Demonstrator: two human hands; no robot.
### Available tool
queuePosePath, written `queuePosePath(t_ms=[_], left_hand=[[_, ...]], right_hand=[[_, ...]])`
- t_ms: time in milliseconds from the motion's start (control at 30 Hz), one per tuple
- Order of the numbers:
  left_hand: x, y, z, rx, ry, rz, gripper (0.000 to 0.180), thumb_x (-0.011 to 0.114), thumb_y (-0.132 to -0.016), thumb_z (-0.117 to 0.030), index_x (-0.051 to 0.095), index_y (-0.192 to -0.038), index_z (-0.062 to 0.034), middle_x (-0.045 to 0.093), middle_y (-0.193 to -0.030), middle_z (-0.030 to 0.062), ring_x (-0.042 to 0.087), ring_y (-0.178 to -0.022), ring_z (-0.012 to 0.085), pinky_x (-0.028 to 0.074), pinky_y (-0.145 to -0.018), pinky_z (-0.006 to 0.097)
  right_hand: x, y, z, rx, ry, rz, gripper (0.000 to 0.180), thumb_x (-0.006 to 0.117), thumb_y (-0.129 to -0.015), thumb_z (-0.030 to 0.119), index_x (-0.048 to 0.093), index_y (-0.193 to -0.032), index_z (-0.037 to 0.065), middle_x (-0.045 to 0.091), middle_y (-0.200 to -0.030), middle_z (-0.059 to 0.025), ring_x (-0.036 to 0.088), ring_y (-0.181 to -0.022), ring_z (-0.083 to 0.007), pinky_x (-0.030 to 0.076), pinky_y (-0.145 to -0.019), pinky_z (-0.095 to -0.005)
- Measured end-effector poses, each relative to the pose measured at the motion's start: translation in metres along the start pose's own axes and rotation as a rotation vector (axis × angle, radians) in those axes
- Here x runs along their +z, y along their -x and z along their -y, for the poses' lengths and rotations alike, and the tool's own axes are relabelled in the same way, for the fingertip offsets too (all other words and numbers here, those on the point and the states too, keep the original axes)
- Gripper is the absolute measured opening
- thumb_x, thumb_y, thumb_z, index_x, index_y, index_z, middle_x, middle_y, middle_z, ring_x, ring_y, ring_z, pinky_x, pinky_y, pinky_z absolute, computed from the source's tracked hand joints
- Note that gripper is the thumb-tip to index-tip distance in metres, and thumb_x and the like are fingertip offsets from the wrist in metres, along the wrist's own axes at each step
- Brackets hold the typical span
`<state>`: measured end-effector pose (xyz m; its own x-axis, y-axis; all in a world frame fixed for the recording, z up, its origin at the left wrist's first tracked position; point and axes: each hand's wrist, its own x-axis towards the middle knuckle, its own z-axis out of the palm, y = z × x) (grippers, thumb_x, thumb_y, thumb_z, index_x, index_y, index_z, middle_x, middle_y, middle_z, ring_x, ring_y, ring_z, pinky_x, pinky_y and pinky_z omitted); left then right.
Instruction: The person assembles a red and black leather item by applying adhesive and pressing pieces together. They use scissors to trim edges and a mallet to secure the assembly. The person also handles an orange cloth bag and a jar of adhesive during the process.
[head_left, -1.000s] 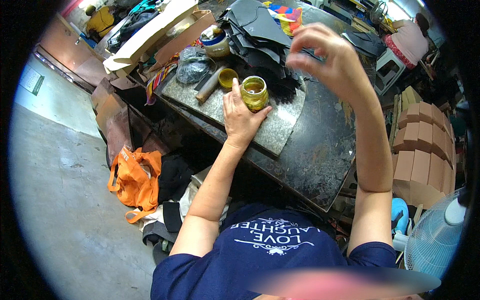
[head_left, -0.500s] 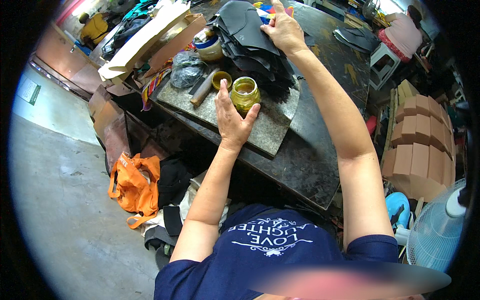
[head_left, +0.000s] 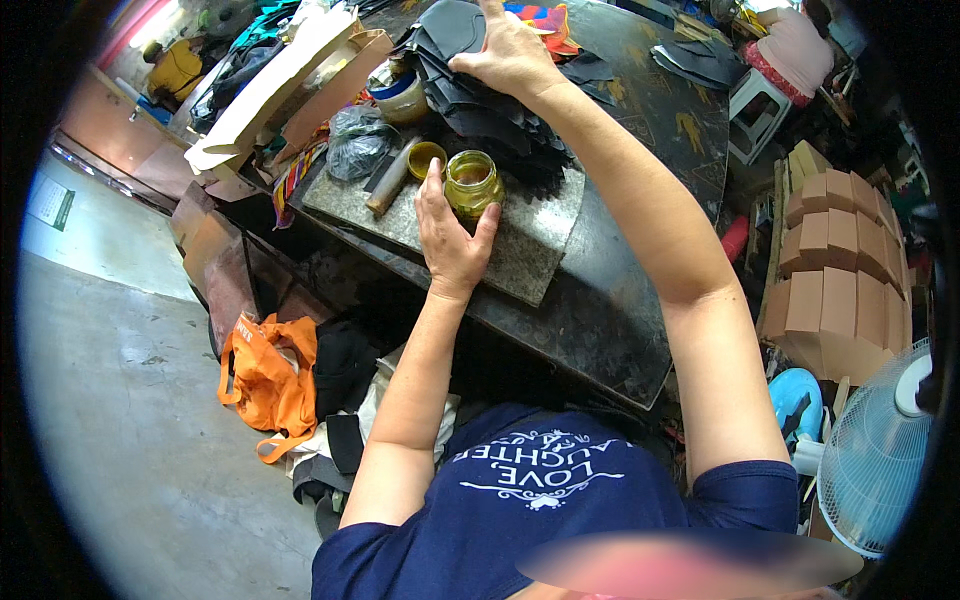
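Note:
My left hand [head_left: 450, 240] wraps around a small open glass jar [head_left: 472, 184] of yellowish liquid standing on a grey stone slab [head_left: 520, 255]. The jar's yellow lid [head_left: 427, 159] lies just left of it, beside a wooden-handled tool [head_left: 388, 178]. My right hand [head_left: 512, 55] reaches far across the dark worktable [head_left: 620, 300] and presses flat, fingers spread, on a stack of black leather pieces [head_left: 470, 90].
A tin [head_left: 400, 95], a dark plastic bag [head_left: 350, 145] and cardboard strips [head_left: 290, 80] sit at the table's far left. An orange bag [head_left: 265, 375] lies on the floor. Stacked cardboard boxes [head_left: 830, 280] and a fan [head_left: 880, 450] stand to the right.
My right hand has gone from raised above the table down and forward onto the black leather stack. My left hand has stayed on the jar.

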<state>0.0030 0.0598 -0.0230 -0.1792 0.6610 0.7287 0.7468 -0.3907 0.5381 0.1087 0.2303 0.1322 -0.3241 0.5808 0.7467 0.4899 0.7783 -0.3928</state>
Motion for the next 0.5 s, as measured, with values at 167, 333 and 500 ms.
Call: queuePosePath(t_ms=[167, 333, 500], left_hand=[[0.0, -0.001, 0.002, 0.02, 0.015, -0.018, 0.088, 0.069, -0.088, -0.044, 0.028, -0.15, 0.0021, 0.044, -0.141, 0.0266, 0.044, -0.128, 0.0423, 0.033, -0.111, 0.049], [-0.001, 0.001, 0.003, 0.015, 0.034, -0.001, 0.088, 0.067, -0.089, -0.047, 0.027, -0.151, 0.0024, 0.043, -0.142, 0.0271, 0.044, -0.129, 0.0422, 0.032, -0.111, 0.049], [-0.011, -0.022, 0.002, -0.195, 0.349, -0.068, 0.097, 0.049, -0.094, -0.067, 0.018, -0.154, 0.0029, 0.013, -0.16, 0.028, 0.016, -0.15, 0.0382, 0.014, -0.121, 0.047]], right_hand=[[-0.01, -0.001, -0.016, 0.279, -0.486, -0.101, 0.11, 0.072, -0.069, 0.009, 0.006, -0.156, -0.002, 0.068, -0.108, -0.0209, 0.067, -0.094, -0.0261, 0.052, -0.086, -0.0342], [-0.061, 0.025, -0.046, 0.419, -1.179, -0.189, 0.101, 0.076, -0.075, 0.01, 0.015, -0.156, 0.008, 0.06, -0.117, -0.0162, 0.064, -0.094, -0.0254, 0.055, -0.077, -0.0368], [-0.13, 0.102, -0.041, 0.416, -1.038, -0.172, 0.091, 0.068, -0.087, 0.019, 0.01, -0.156, 0.008, 0.052, -0.131, -0.0222, 0.064, -0.111, -0.0316, 0.055, -0.095, -0.0484]])
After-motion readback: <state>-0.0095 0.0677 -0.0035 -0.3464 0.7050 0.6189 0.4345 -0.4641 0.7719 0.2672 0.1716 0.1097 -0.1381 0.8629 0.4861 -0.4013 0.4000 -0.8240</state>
